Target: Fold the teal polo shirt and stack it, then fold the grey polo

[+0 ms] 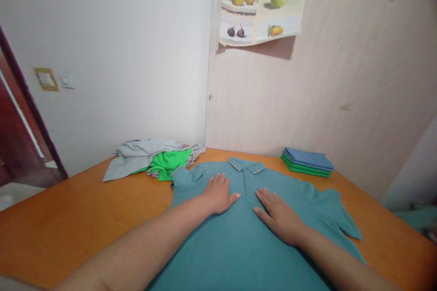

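Observation:
A teal polo shirt (235, 245) lies spread front side up on the table, its collar pointing away from me and its sleeves out to both sides. My left hand (219, 194) rests flat on the chest, left of the button placket, with the thumb pointing inward. On the other side of the placket, my right hand (278, 215) also lies flat, fingers stretched toward the collar. Neither hand grips the cloth. The shirt's lower hem runs out of view at the bottom.
On the orange-brown table (68, 218), a loose heap of grey, green and striped clothes (167, 163) sits at the back left. A neat stack of folded blue and green clothes (306, 162) stands at the back right. Walls close off the far side, with a fruit picture sheet (262, 11) hanging above.

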{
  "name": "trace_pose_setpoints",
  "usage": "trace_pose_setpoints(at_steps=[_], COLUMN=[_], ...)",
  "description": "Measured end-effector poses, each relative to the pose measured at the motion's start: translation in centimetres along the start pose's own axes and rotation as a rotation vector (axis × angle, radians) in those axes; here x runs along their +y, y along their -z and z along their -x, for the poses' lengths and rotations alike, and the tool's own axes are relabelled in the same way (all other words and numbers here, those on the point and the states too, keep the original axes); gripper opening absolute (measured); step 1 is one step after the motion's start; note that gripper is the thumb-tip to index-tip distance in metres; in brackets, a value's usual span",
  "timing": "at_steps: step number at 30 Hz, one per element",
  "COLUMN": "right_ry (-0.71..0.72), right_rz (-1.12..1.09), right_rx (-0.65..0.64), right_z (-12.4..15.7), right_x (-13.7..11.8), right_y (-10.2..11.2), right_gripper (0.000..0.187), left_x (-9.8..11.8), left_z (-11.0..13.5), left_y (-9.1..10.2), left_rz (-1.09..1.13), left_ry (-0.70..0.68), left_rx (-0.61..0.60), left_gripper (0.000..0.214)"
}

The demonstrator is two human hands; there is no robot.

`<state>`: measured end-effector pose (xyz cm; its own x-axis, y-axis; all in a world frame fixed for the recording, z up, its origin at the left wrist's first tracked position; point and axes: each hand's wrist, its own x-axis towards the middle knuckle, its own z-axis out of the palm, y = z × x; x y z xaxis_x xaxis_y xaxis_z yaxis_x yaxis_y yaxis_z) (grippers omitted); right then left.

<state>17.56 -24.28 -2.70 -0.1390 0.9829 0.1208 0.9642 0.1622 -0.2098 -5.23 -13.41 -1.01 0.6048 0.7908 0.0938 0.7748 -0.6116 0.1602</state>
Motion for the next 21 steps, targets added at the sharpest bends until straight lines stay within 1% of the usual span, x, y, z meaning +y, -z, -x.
trace_pose_setpoints(at_steps=[2,4,6,8,11,12,14,16,17,19,20,21], right_ry=[-0.002,-0.008,-0.035,-0.094,-0.193,-0.216,-0.244,-0.253,-0.251,-0.242,-0.238,-0.235], right_rz=[0.008,0.017,0.022,0.026,0.056,0.073,0.101,0.114,0.118,0.122,0.123,0.124], right_rx=[0.001,-0.021,-0.06,-0.09,-0.063,-0.042,-0.014,-0.008,-0.008,-0.007,-0.004,-0.002], right_z=[-0.1,-0.4,-0.9,-1.7,-3.0,-3.3,-3.6,-3.5,-3.4,-3.1,-3.0,-3.0], right_x=[0.3,0.5,0.3,-0.1,-0.8,-1.0,-1.3,-1.3,-1.2,-0.9,-0.8,-0.6], right_y=[-0.3,-0.2,0.3,0.9,1.2,1.0,0.3,-0.7,-1.1,-1.8,-2.0,-2.1], right_gripper=[0.077,0.078,0.079,0.077,0.074,0.074,0.075,0.076,0.076,0.076,0.076,0.076], left_x=[-0.2,-0.6,-1.0,-1.3,-2.0,-2.4,-3.6,-5.3,-6.3,-8.5,-9.6,-10.7], left_z=[1.4,2.2,2.4,2.3,1.8,1.7,1.3,1.1,1.0,1.2,1.4,1.7], left_y=[-0.1,-0.1,-0.2,-0.3,-0.6,-0.5,0.0,1.2,1.9,3.5,4.2,4.8], left_rz=[0.03,0.06,0.088,0.113,0.189,0.238,0.345,0.424,0.439,0.496,0.516,0.528], left_ry=[0.002,-0.007,-0.021,-0.027,-0.058,-0.074,-0.084,-0.043,-0.009,0.085,0.148,0.223], left_rx=[-0.018,-0.032,-0.039,-0.027,0.042,0.103,0.271,0.456,0.531,0.721,0.795,0.841], left_gripper=[0.087,0.088,0.088,0.087,0.075,0.067,0.05,0.04,0.037,0.031,0.029,0.028])
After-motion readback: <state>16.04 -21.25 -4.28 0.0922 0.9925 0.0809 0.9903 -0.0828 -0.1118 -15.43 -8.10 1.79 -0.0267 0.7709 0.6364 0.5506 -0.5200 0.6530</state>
